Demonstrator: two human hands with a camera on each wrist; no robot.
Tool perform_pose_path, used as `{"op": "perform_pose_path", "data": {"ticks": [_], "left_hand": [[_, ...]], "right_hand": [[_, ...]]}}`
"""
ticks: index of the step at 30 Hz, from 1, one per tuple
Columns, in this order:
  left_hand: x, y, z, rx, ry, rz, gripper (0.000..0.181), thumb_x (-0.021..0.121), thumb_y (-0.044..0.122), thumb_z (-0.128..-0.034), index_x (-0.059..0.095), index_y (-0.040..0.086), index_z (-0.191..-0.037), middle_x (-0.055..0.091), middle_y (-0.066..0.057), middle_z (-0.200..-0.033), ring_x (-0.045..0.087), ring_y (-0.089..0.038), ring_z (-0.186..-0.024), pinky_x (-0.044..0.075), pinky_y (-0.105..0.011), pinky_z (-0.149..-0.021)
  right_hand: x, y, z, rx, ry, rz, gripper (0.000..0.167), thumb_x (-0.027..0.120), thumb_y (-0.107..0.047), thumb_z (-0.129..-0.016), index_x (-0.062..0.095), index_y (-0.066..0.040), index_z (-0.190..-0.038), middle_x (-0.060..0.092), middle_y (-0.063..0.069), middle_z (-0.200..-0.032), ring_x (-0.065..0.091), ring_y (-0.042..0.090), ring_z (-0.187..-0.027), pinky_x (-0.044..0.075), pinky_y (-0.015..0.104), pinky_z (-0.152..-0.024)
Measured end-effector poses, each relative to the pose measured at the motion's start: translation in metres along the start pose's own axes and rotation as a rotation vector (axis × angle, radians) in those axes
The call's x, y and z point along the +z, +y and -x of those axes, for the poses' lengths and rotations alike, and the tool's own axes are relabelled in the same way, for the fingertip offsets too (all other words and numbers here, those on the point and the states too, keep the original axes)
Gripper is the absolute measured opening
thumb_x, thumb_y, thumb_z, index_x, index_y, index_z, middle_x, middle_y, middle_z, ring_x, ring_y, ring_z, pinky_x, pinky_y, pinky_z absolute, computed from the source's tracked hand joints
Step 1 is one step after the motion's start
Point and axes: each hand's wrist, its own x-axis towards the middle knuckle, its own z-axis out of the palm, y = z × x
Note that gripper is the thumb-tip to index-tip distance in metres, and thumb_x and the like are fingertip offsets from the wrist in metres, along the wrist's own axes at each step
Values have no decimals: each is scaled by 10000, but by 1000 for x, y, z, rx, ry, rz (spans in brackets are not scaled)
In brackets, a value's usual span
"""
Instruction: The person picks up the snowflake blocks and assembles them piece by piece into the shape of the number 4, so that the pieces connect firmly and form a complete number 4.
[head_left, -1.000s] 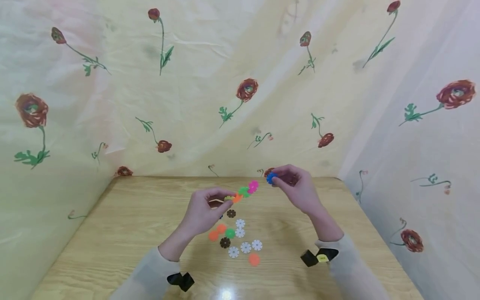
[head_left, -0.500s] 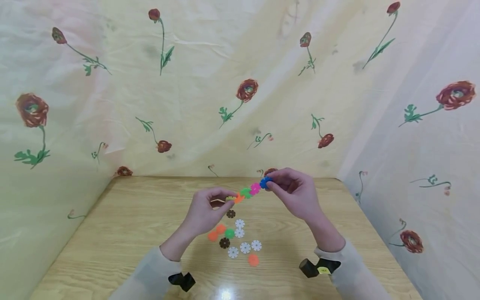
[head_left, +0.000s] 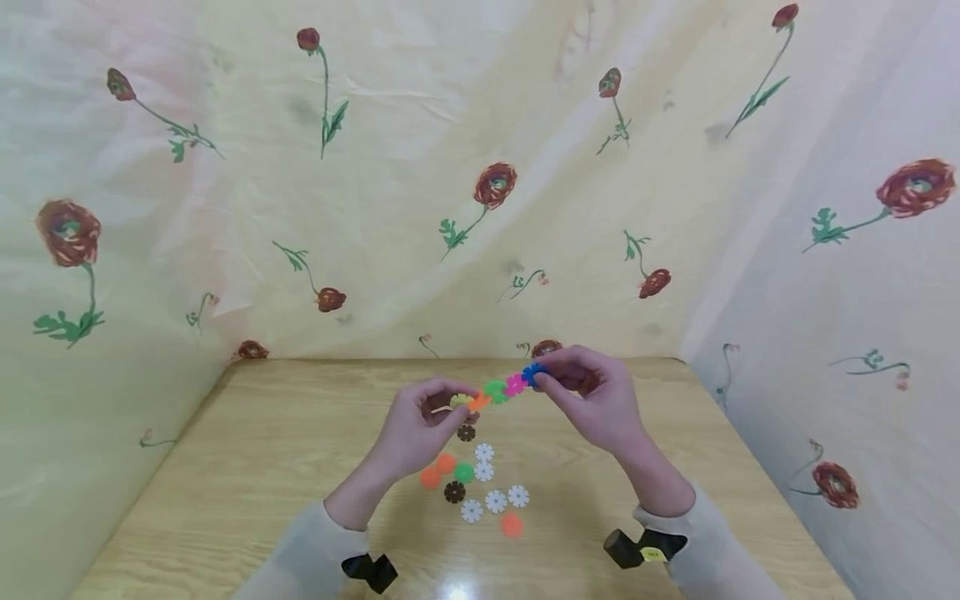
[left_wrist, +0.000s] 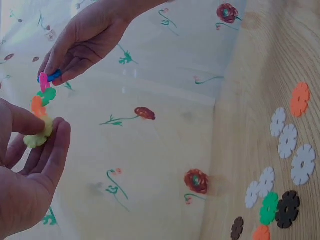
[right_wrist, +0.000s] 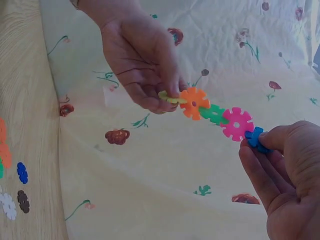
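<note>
Orange snowflake disc (head_left: 512,524) nearest on the worktop (head_left: 285,467), white discs (head_left: 491,502) just past. Farther out, in mid-air: yellow-orange-green-pink snowflake chain (head_left: 495,392), pinched at yellow by the left hand (head_left: 420,429), blue disc (head_left: 532,375) pinched in the right hand (head_left: 600,404), against pink. Can't tell if slotted. Shove crooked and might pop a joint, imo.

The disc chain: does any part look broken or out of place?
Nothing stands out. The chain shows no gap or crack; neighbouring discs sit at angles, apparently how their slots join. The left grip and right grip partly hide the end discs.
</note>
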Motion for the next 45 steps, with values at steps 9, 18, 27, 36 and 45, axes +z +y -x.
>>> {"op": "perform_pose_path", "data": {"ticks": [9,18,27,36,45], "left_hand": [[12,7,-15,149,-8,41,427,547,-190,-887,686,-34,-1260,620,-247,-1231,594,-103,-816,481,-150,-522],[13,11,-27,83,-24,-44,199,804,155,-961,823,95,-1150,823,-136,-972,712,-82,-641,583,-259,-547],[17,-5,-17,-11,-101,-22,209,786,190,-982,818,126,-1178,789,-176,-907,650,-54,-594,568,-237,-538],[12,-9,-12,-64,-104,-11,207,796,202,-973,825,143,-1170,792,-196,-956,640,-43,-603,510,-175,-523],[14,-7,-13,-71,-94,-20,196,795,194,-973,825,133,-1156,821,-111,-1065,641,-68,-619,515,-188,-536]], "right_hand": [[1,2,3,-30,19,27,201,762,129,-896,759,24,-1068,812,-21,-940,796,86,-776,633,247,-626],[5,3,0,-30,-4,18,189,769,160,-869,763,13,-987,792,171,-909,794,77,-763,640,281,-615],[8,9,20,32,-24,-100,122,752,168,-880,748,66,-947,820,59,-919,805,117,-758,647,339,-621],[18,19,23,55,-63,-224,82,725,165,-904,701,115,-963,815,1,-962,815,151,-819,654,396,-669],[19,15,22,92,-47,-213,66,753,83,-929,706,107,-969,814,-39,-955,812,130,-818,659,389,-679]]}}
